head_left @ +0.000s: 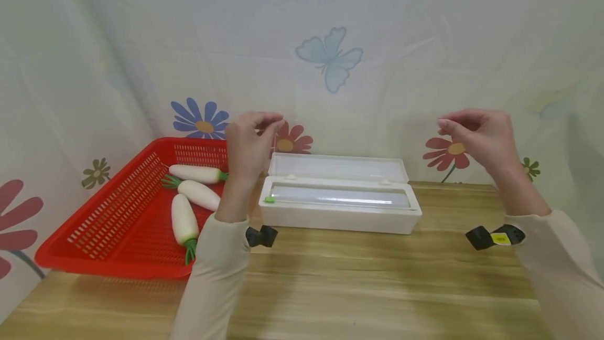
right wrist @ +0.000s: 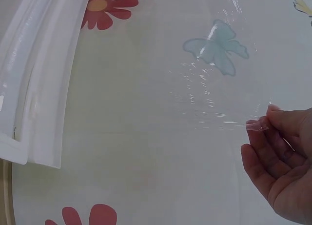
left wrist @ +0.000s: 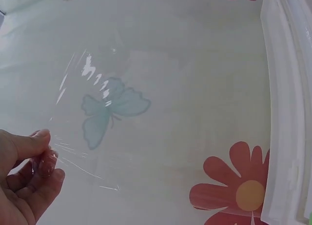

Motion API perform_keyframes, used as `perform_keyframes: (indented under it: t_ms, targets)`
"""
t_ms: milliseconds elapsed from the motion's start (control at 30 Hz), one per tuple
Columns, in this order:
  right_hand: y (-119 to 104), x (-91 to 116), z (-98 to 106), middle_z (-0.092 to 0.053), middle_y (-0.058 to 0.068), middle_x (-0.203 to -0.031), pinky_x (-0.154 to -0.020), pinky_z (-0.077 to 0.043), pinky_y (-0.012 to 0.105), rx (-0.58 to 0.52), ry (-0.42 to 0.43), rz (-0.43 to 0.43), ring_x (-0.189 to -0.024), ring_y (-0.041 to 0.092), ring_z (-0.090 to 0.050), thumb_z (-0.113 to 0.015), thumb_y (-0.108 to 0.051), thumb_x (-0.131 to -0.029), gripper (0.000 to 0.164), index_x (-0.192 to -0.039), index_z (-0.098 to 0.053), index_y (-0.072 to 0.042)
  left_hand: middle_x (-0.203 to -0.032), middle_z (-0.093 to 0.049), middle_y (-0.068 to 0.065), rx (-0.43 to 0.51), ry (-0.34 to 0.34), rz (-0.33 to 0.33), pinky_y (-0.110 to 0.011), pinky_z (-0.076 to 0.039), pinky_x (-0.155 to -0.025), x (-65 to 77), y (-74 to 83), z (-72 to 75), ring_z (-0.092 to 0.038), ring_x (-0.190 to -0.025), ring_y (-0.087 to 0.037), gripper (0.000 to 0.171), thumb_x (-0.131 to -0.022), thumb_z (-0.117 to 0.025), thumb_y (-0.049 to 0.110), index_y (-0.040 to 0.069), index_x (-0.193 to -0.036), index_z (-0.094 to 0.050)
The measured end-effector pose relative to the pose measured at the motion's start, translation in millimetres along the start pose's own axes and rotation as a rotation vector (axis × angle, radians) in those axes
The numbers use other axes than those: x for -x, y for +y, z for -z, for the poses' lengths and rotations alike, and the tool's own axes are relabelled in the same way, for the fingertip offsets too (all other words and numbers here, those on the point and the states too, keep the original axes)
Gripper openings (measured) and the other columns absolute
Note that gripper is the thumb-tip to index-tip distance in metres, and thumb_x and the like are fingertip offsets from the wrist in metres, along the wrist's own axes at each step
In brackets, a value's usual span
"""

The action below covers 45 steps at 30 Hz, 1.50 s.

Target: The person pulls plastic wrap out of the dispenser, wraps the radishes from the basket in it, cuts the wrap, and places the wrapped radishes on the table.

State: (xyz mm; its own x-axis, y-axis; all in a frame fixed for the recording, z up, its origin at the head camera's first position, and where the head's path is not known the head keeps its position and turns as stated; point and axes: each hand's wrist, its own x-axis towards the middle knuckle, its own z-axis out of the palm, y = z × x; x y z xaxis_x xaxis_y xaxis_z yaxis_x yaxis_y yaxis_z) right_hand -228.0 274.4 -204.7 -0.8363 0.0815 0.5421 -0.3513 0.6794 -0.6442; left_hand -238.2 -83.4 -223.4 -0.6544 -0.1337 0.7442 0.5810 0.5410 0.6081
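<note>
Between my two raised hands stretches a see-through sheet of plastic wrap (left wrist: 92,83), known by its glints and creases. My left hand (head_left: 252,140) pinches one corner between thumb and fingers; in the left wrist view the film bunches at the fingertips. Far to the right, my right hand (head_left: 486,135) pinches another corner, with creases running from the fingers in the right wrist view. Below and between the hands sits a white plastic wrap dispenser box (head_left: 340,219), its clear-topped lid (head_left: 337,168) raised at the back. A shiny roll shows inside, and a green slider (head_left: 269,200) sits at its left end.
A red plastic basket (head_left: 108,266) stands on the left of the wooden table (head_left: 358,287), holding three white radishes (head_left: 184,219) with green tops. My left forearm overlaps its right side. Behind the table hangs a curtain (head_left: 226,30) printed with flowers and a butterfly.
</note>
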Motion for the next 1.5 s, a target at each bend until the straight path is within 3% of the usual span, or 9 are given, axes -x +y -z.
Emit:
perform_keyframes:
  t_ms: [267,467,600,800,967,1167,1300,1400,1500]
  targets:
    - [-11.1,-1.8,10.5,-0.060,-0.026,-0.066,-0.061,-0.044,0.007,-0.107,0.055,0.021,-0.066,-0.005,-0.060,-0.069,-0.020,-0.080,0.027,-0.098,-0.068,0.000,-0.092,-0.068,-0.010,0.017,0.037,-0.043,-0.026,-0.053,-0.071,-3.1,12.3,7.1,-0.063,-0.081,-0.016,0.017,-0.082,-0.066,0.013,0.002,-0.095,-0.071]
    - [-7.6,16.6,23.4,-0.067,-0.009,-0.071,-0.062,-0.048,0.011,-0.322,-0.064,0.047,-0.065,0.004,-0.062,-0.066,-0.004,-0.081,0.011,-0.091,-0.070,-0.001,-0.090,-0.069,-0.006,0.024,-0.032,-0.024,-0.022,-0.052,-0.066,12.2,17.8,18.5,-0.062,-0.078,-0.013,0.017,-0.082,-0.067,0.015,0.004,-0.095,-0.070]
    - [0.7,41.0,34.6,-0.069,-0.003,-0.074,-0.065,-0.048,0.011,-0.386,-0.170,0.090,-0.068,0.007,-0.063,-0.060,0.008,-0.081,0.013,-0.090,-0.069,0.002,-0.089,-0.070,-0.004,0.079,-0.155,-0.004,-0.017,-0.050,-0.064,32.7,21.4,38.0,-0.062,-0.078,-0.011,0.018,-0.081,-0.069,0.015,0.006,-0.096,-0.070]
    - [14.9,80.3,43.4,-0.068,0.000,-0.078,-0.063,-0.048,0.014,-0.367,-0.303,0.180,-0.068,0.009,-0.062,-0.056,0.018,-0.079,0.020,-0.087,-0.068,0.003,-0.086,-0.070,-0.005,0.180,-0.356,0.003,-0.020,-0.051,-0.064,62.3,18.1,66.4,-0.063,-0.075,-0.010,0.018,-0.076,-0.072,0.004,0.004,-0.094,-0.071]
    - [33.5,104.4,38.5,-0.067,0.006,-0.087,-0.063,-0.050,0.019,-0.595,-0.563,0.329,-0.077,0.012,-0.061,-0.051,0.028,-0.074,0.034,-0.093,-0.067,0.005,-0.081,-0.069,-0.003,0.332,-0.593,-0.020,-0.025,-0.053,-0.059,85.4,3.2,82.0,-0.062,-0.068,-0.011,0.017,-0.075,-0.071,-0.001,0.001,-0.091,-0.071]
    - [53.0,128.5,16.9,-0.064,0.009,-0.093,-0.052,-0.045,0.032,-0.787,-0.844,0.445,-0.075,0.018,-0.055,-0.049,0.035,-0.066,0.050,-0.101,-0.065,0.003,-0.085,-0.069,-0.003,0.445,-0.917,0.047,-0.028,-0.052,-0.059,109.6,-21.0,89.5,-0.061,-0.071,-0.012,0.013,-0.080,-0.068,0.011,0.007,-0.093,-0.071]
    - [60.2,146.2,5.5,-0.064,0.010,-0.091,-0.057,-0.051,0.030,-0.804,-0.975,0.303,-0.074,0.019,-0.055,-0.047,0.031,-0.073,0.047,-0.102,-0.066,0.000,-0.083,-0.067,0.000,0.451,-1.047,0.081,-0.028,-0.053,-0.060,122.7,-33.3,85.8,-0.060,-0.070,-0.010,0.013,-0.082,-0.068,0.017,0.010,-0.092,-0.072]
    - [66.1,158.6,-1.4,-0.065,0.009,-0.090,-0.060,-0.052,0.028,-0.776,-1.017,0.194,-0.075,0.012,-0.057,-0.049,0.025,-0.078,0.040,-0.100,-0.067,-0.002,-0.081,-0.066,0.003,0.453,-1.113,0.108,-0.029,-0.053,-0.061,131.5,-40.5,81.2,-0.059,-0.070,-0.008,0.012,-0.081,-0.068,0.018,0.011,-0.091,-0.072]
    - [74.4,169.5,-10.9,-0.065,0.010,-0.088,-0.058,-0.053,0.029,-0.723,-1.030,0.208,-0.079,0.008,-0.059,-0.052,0.020,-0.079,0.033,-0.097,-0.068,-0.003,-0.078,-0.066,0.004,0.450,-1.174,0.150,-0.028,-0.053,-0.063,140.0,-46.6,77.6,-0.059,-0.071,-0.006,0.011,-0.080,-0.069,0.018,0.011,-0.088,-0.073]
